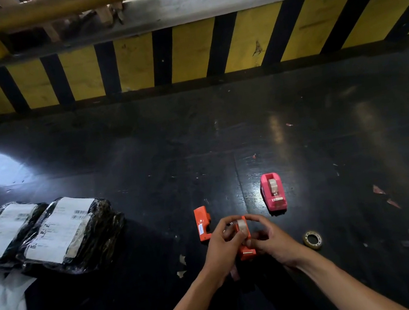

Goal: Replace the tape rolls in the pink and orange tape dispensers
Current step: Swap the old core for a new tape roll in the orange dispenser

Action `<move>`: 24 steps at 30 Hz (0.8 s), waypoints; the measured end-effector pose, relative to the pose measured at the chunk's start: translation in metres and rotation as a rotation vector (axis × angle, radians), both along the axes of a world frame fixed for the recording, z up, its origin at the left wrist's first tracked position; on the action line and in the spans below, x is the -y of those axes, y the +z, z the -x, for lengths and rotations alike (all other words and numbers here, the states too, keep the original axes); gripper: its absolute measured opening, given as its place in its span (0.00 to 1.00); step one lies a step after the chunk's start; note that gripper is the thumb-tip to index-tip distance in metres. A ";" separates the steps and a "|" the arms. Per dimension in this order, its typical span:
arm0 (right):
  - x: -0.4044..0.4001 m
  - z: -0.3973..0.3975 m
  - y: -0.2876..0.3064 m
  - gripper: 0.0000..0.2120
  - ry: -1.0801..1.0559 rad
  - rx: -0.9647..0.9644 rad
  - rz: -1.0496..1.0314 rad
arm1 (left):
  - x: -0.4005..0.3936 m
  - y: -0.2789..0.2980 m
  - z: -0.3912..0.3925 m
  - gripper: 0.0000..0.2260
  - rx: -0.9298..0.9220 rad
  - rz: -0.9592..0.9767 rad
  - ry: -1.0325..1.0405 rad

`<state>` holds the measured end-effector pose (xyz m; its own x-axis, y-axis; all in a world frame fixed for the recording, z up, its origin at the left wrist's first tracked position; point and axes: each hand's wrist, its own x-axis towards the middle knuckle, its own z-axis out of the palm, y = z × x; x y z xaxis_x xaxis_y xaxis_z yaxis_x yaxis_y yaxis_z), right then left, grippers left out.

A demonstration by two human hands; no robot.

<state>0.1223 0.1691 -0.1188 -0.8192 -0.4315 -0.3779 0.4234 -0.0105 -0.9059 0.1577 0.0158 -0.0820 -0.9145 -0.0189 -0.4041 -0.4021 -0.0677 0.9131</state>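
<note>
An orange tape dispenser (247, 251) stands on the dark floor between my hands, with a clear tape roll (241, 224) in its top. My left hand (224, 246) grips the dispenser and roll from the left. My right hand (271, 242) holds them from the right, fingers over the roll. A separate orange piece (202, 223) lies just left of my hands. The pink tape dispenser (273, 193) sits farther back to the right, holding a tape roll. A nearly spent tape roll (312, 240) lies flat to the right of my right hand.
Two black wrapped parcels with white labels (51, 235) lie at the left, with white sheets (4, 309) in front of them. A yellow-and-black striped barrier (183, 52) runs across the back. Small paper scraps (181, 266) dot the floor.
</note>
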 end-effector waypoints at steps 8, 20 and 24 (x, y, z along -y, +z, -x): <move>-0.008 0.002 -0.008 0.29 -0.074 0.107 0.080 | 0.018 -0.020 0.022 0.19 -0.215 0.512 -0.038; -0.018 0.010 0.012 0.31 -0.088 0.100 0.094 | 0.060 -0.042 0.074 0.13 0.166 1.018 -0.178; -0.018 0.007 0.013 0.31 -0.088 0.104 0.094 | 0.058 -0.033 0.064 0.23 0.185 0.920 -0.178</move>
